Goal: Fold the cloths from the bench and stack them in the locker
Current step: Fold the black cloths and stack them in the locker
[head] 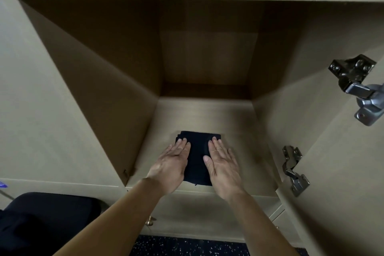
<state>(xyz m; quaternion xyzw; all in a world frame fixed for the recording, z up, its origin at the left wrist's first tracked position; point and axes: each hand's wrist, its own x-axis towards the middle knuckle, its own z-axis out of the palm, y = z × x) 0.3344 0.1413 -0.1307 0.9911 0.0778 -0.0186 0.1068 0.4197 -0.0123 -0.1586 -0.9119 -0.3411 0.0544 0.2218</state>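
Note:
A folded dark navy cloth point(197, 147) lies flat on the floor of the open locker point(205, 114), near its front edge. My left hand point(171, 164) presses on the cloth's left side with straight fingers. My right hand point(223, 165) lies flat on its right side, fingers straight and pointing into the locker. Both palms cover the cloth's side edges. Only its middle strip and far edge show.
The locker's open door point(342, 151) stands at the right with two metal hinges point(294, 170) on its inner face. A dark bundle point(47, 220) sits at the lower left. A small brass knob point(150, 221) shows on the panel below the locker.

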